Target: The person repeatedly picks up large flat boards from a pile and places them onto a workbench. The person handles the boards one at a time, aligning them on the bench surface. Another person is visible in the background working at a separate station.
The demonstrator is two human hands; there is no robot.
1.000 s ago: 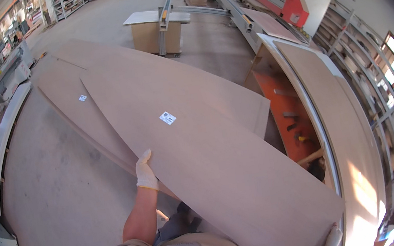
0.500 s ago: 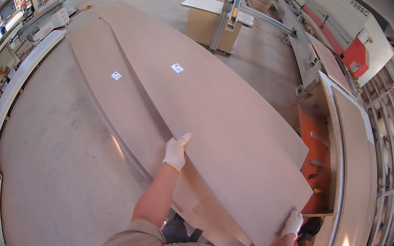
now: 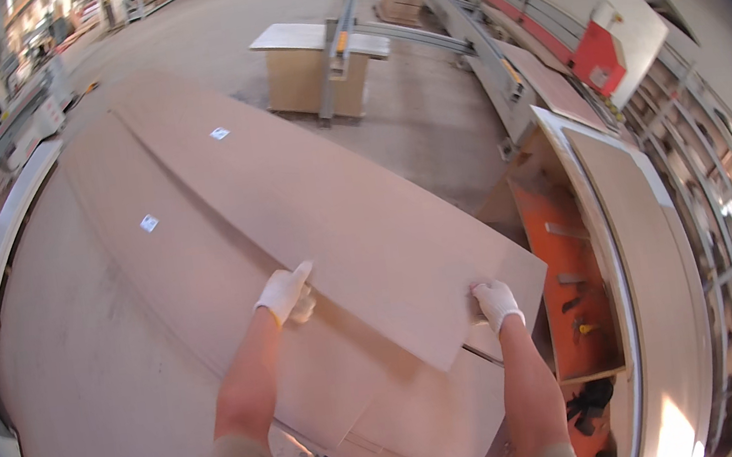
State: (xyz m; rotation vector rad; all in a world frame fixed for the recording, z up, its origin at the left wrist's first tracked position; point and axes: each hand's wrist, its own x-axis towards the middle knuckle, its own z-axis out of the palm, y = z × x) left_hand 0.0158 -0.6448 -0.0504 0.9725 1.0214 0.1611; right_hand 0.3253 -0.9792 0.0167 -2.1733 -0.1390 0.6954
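My left hand (image 3: pixel 285 296), in a white glove, is closed on the long left edge of a large tan board (image 3: pixel 338 223), its thumb on top. My right hand (image 3: pixel 496 306), also gloved, is closed on the near short end of this same board. A small white label (image 3: pixel 219 133) sticks to the board's far part. Beneath and to the left lies a second tan board (image 3: pixel 196 269) with its own white label (image 3: pixel 149 223). The upper board overlaps it, with a shadowed gap along the edge near my left hand. The fingers under the board are partly hidden.
To the right stands a cabinet with an orange inside (image 3: pixel 566 276) and a board-topped surface (image 3: pixel 651 283). A long machine with a red part (image 3: pixel 598 59) is behind it. A pale-topped block (image 3: pixel 295 39) sits beyond the boards. A long white-edged bench (image 3: pixel 17 247) runs along the left.
The upper board's near end has moved away from my body, and my right hand has moved forward with it. The view has also turned, so the surroundings sit farther left.
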